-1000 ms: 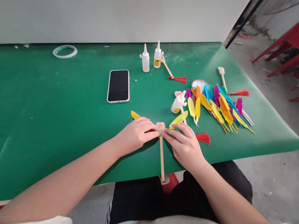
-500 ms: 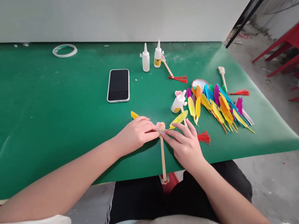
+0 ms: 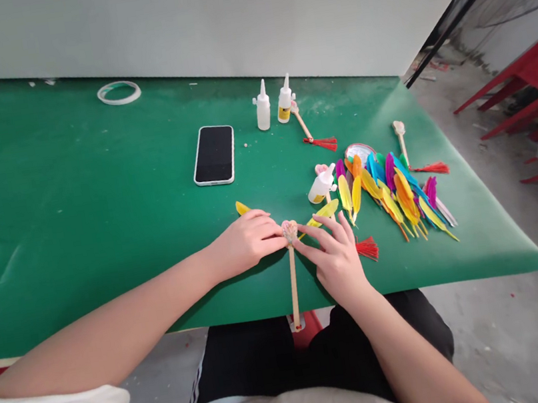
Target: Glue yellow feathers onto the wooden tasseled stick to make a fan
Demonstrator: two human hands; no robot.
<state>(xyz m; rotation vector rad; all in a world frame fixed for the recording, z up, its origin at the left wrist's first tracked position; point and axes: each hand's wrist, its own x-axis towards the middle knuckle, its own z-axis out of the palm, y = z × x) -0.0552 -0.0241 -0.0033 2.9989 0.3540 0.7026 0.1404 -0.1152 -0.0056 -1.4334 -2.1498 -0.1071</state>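
Observation:
A thin wooden stick (image 3: 292, 285) with a pale heart-shaped head (image 3: 289, 229) lies on the green table (image 3: 73, 210), its lower end past the front edge. My left hand (image 3: 244, 240) rests curled on the table, fingertips pressed against the left side of the head, over a yellow feather (image 3: 242, 207). My right hand (image 3: 335, 255) lies with fingers spread, fingertips touching a second yellow feather (image 3: 324, 211) at the head's right side. A red tassel (image 3: 368, 248) peeks out beside the right hand.
A pile of coloured feathers (image 3: 396, 192) lies to the right, with a tipped glue bottle (image 3: 321, 185) beside it. Two upright glue bottles (image 3: 273, 103), a black phone (image 3: 214, 154), a tape ring (image 3: 118, 92) and two tasselled sticks (image 3: 405, 149) sit farther back. Red furniture stands at right.
My right hand's fingers slid slightly up and left along the yellow feather toward the heart-shaped head. My left hand stayed in place.

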